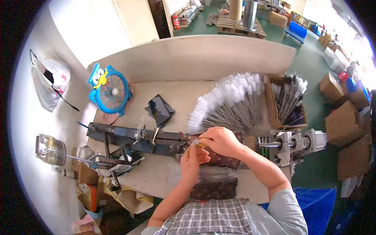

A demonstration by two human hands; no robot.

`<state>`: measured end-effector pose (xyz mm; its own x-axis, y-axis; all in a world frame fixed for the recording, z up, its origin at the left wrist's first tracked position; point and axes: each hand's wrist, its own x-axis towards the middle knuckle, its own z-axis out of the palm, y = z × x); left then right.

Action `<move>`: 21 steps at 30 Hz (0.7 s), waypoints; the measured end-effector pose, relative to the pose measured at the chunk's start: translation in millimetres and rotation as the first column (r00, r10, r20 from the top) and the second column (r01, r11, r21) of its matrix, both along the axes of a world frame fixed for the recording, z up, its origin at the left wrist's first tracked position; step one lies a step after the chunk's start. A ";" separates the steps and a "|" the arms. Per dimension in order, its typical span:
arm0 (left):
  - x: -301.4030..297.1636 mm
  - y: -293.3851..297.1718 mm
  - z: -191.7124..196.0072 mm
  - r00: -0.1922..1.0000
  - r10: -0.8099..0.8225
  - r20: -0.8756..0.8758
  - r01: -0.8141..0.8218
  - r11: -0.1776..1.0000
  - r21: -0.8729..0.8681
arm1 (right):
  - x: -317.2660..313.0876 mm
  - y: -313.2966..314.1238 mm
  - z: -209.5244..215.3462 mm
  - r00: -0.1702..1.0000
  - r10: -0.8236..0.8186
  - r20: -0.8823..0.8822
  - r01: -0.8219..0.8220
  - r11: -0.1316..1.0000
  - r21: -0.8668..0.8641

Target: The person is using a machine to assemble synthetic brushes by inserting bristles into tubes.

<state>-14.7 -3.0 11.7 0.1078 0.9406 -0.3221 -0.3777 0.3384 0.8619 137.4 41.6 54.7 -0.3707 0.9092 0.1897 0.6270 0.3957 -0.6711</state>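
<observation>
My left hand (192, 156) and my right hand (221, 140) meet at the middle of a long dark metal machine (129, 138) that lies across the workbench (149, 176). Both hands pinch a small yellowish piece (202, 145) between their fingers, right at the machine's end. Under my hands lies a dark reddish pad (223, 159), and a bundle of thin wires (213, 174) rests near the bench's front edge. What the small piece is cannot be told.
A fanned heap of white-tipped wire brushes (231, 103) lies behind my hands. A cardboard box (271, 105) with more brushes stands at right. A grey motor unit (297, 143) sits right. A blue cartoon fan (111, 91) and a dark pouch (159, 110) sit at back left.
</observation>
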 end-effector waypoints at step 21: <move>14.4 1.6 2.0 0.893 0.262 0.366 -0.256 0.964 -0.066 | -11.5 -27.5 -0.4 0.984 -0.172 0.055 0.123 0.861 0.493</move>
<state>-0.3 -1.4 13.7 -0.0251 0.9465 -0.3216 -0.7434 0.1974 0.6391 125.9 14.1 54.3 -0.2778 0.7562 0.5925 0.7538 0.5539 -0.3534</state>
